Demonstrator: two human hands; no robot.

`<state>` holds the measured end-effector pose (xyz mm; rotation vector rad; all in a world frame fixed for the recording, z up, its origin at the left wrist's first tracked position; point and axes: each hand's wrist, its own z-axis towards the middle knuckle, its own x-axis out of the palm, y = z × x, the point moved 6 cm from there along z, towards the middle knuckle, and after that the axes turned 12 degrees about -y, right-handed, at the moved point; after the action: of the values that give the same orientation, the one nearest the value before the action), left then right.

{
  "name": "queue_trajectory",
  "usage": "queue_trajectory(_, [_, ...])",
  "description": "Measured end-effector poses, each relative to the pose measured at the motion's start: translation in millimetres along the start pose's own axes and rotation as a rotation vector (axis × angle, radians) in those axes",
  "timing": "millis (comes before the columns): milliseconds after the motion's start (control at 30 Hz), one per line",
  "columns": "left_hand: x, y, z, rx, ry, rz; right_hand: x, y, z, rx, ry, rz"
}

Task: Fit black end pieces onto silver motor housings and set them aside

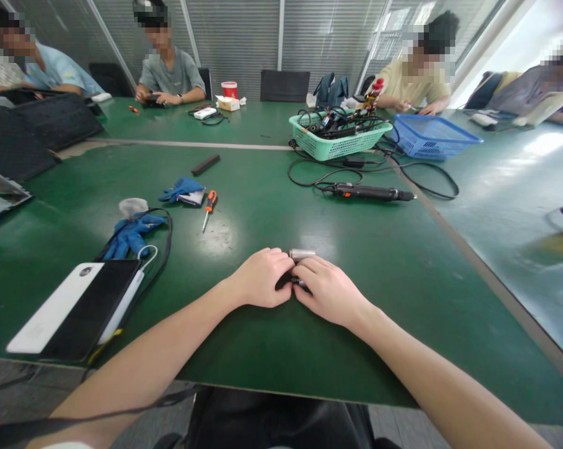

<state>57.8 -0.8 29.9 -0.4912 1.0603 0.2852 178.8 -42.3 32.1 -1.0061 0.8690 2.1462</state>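
My left hand and my right hand meet over the green table, fingers curled in and fingertips touching. Beyond the fingers pokes a small silver metal cylinder, lying sideways. A darker shiny metal bit shows between the right thumb and fingers; whether it belongs to the cylinder is hidden. The right fingers close over these metal parts. What the left fingers grip is covered by the hand itself. Farther off, to the left, lies an orange-and-black screwdriver.
Left are blue gloves, a white-and-black phone-like slab and cables. A black bar lies farther back. To the right are a black electric screwdriver, a green basket of cabled tools and a blue basket. Several people sit around.
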Motion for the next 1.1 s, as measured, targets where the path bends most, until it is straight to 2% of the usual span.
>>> queue_trajectory(1100, [3.6, 1.3, -0.4, 0.042, 0.019, 0.007, 0.7, -1.0, -1.0, 0.036, -0.007, -0.050])
